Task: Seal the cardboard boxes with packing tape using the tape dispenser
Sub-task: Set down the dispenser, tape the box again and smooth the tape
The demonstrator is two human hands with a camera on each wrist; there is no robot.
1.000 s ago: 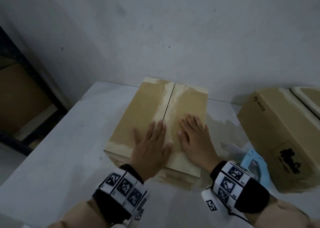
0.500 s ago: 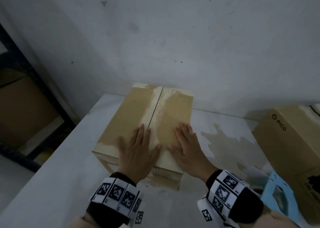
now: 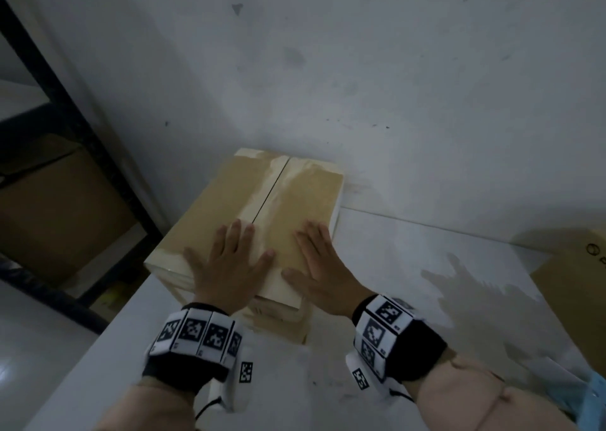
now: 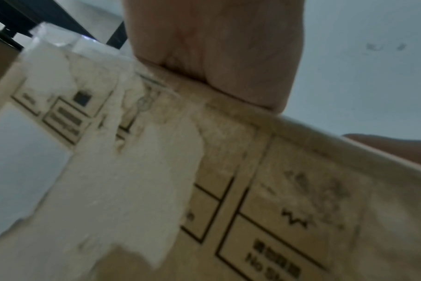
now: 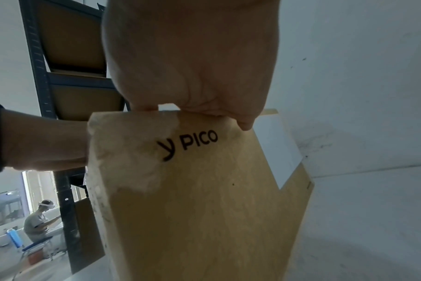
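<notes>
A white table top (image 3: 410, 266) is seen set against a scuffed white wall (image 3: 360, 70), with a black metal shelving frame (image 3: 82, 129) standing to its left. On the far left part of the table a brown cardboard box with pale torn patches (image 3: 295, 207) is placed, its two top flaps closed along a dark centre seam. A second brown cardboard box (image 3: 577, 299) is seen at the right edge, well apart from the first. The left hand (image 3: 229, 266) is laid flat with spread, straight fingers on the near part of the top, across the seam, and nothing is gripped by it. The right hand (image 3: 319, 273) is likewise pressed flat on the right flap, fingers extended. A light blue plastic tape dispenser (image 3: 595, 394) is only partly visible at the lower right corner, behind the right forearm. Black wristbands with white coded tags (image 3: 196, 332) are worn on both wrists.
</notes>
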